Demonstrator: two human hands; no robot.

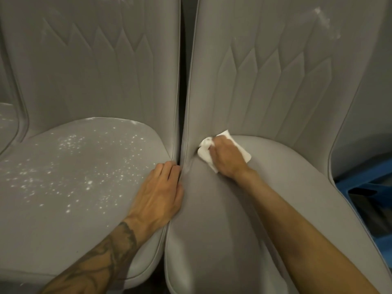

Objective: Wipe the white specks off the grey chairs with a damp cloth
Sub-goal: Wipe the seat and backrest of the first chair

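White cloth pressed into the rear left corner of the right grey chair's seat, where the seat meets the backrest.

The right hand covers the cloth, fingers curled and bunching its left part. The left hand lies flat on the right edge of the left grey chair's seat, fingers straight and pressed together, tips at the gap between the chairs. White specks dot the left seat; a few smears mark the right backrest's top. A blue object sits at the far right.
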